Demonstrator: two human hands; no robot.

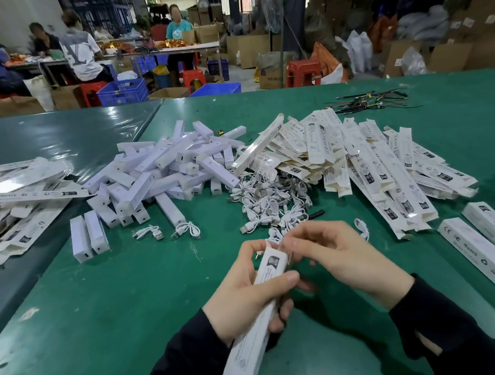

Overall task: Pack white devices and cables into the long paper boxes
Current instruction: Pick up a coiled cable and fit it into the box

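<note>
The left hand (pixel 248 290) grips a long paper box (pixel 253 329) near the lower centre of the view, its fingers (pixel 285 305) curled round the box's underside and the thumb laid across its printed top face. The box runs from about 7 o'clock up toward 1 o'clock, its far end raised above the green worktop (pixel 130 300). The right hand (pixel 343 256) meets that far end from 3 o'clock; its fingers are bent and drawn together at the box's mouth, pinching something small there, though blur hides whether it is the flap or a cable end. Both wrists wear dark sleeves (pixel 458 327).

At 12 o'clock from the hands lies a tangle of short white USB cables (pixel 271 203), with two more coiled cables (pixel 167 232) lying apart at 10 o'clock. Beyond these, at 11 o'clock, a heap of white bar-shaped devices (pixel 165 170) is piled crosswise, and two devices (pixel 88 236) lie side by side just beside the heap's near edge. At 1 o'clock a large stack of flat, unfolded paper boxes (pixel 371 159) fans out across the worktop, touching the cable tangle. More flat boxes (pixel 19 199) lie at 9 o'clock on the far left. At 3 o'clock, near the right edge, several assembled boxes (pixel 488 257) lie side by side. A bundle of thin coloured wires (pixel 370 102) rests well apart at the far side of the worktop.

Behind the worktop, seated people (pixel 81 52) work at another table among cardboard cartons (pixel 466 48), blue crates (pixel 123 92) and red stools (pixel 302 72).
</note>
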